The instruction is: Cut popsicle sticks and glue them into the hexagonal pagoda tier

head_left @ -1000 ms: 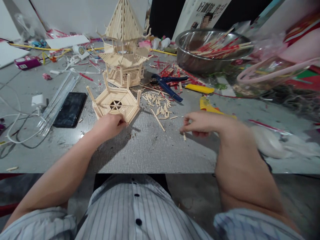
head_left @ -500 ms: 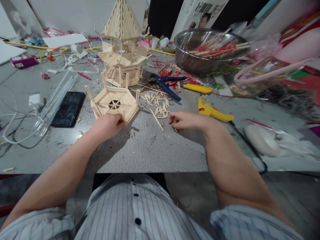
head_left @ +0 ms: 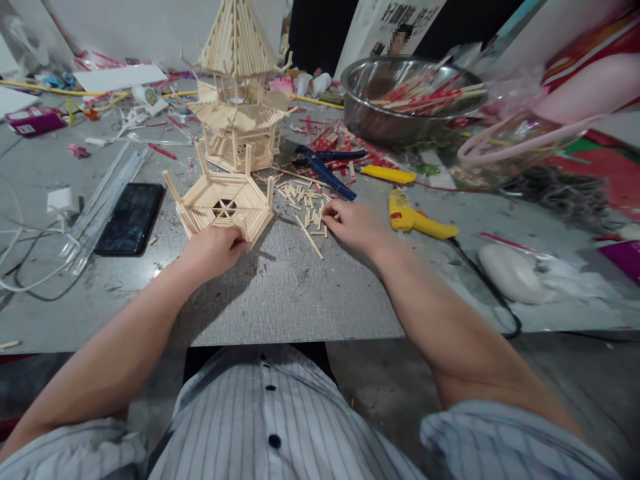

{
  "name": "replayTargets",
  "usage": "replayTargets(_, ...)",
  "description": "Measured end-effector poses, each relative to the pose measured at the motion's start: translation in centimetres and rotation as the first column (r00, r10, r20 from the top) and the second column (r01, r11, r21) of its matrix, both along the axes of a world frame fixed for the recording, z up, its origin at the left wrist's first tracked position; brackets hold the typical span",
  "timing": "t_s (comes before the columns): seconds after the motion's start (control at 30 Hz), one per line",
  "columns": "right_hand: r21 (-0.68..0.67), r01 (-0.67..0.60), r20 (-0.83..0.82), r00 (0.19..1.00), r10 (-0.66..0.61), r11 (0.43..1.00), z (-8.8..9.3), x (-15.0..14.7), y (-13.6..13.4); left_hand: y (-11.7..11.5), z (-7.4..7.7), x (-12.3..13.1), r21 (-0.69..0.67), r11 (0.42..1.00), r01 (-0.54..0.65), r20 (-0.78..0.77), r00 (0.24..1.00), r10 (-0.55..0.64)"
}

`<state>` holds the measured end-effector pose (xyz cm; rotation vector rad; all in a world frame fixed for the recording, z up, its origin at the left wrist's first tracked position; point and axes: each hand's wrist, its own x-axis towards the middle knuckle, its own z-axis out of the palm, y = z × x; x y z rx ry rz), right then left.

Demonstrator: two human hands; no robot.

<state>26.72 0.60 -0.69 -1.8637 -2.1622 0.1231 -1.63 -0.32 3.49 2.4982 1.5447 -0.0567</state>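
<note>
A hexagonal frame of wooden sticks (head_left: 200,200) lies on the table, with upright posts at its corners and a spoked hole in the middle. My left hand (head_left: 215,250) is closed on its near edge, by the front post. Small cut stick pieces (head_left: 303,195) are scattered to the right of the frame. At that pile's right side, my right hand (head_left: 350,223) has its thumb and fingers drawn together at the pieces; what is between the fingertips is hidden. One longer stick (head_left: 309,237) lies just in front of the pile.
Behind the frame stands a tiered stick pagoda (head_left: 240,113). Blue pliers (head_left: 325,172), a yellow cutter knife (head_left: 388,175) and a yellow glue gun (head_left: 420,217) with a black cord lie to the right. A steel bowl (head_left: 360,110) holds red-wrapped sticks. A phone (head_left: 130,220) rests at left.
My right hand has moved forward and slightly left, from the table beside the pile onto its right side. My left hand keeps its hold on the frame. The view has shifted slightly.
</note>
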Motion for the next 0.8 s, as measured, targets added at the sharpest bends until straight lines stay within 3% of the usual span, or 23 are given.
replayTargets(0.33,0.035,-0.028,0.100,0.995,0.024,0.999,3.1,-2.5,3.5,0.2,-0.3,-0.2,0.008,1.000,0.013,0.054,0.998,-0.013)
replayTargets(0.57,-0.064,0.046,0.150,0.988,-0.036,0.997,2.6,-5.7,8.0,0.3,-0.6,-0.4,0.015,1.000,0.027,0.049,0.998,-0.028)
replayTargets(0.73,-0.133,0.197,0.197,0.966,-0.169,0.971,2.5,-7.0,9.7,0.3,-0.5,-0.5,-0.016,0.999,0.034,0.068,0.997,-0.032)
replayTargets(0.8,-0.142,0.181,0.201,0.968,-0.151,0.973,2.5,-7.2,10.0,0.3,-0.4,-0.5,-0.030,0.999,0.040,0.087,0.996,-0.038)
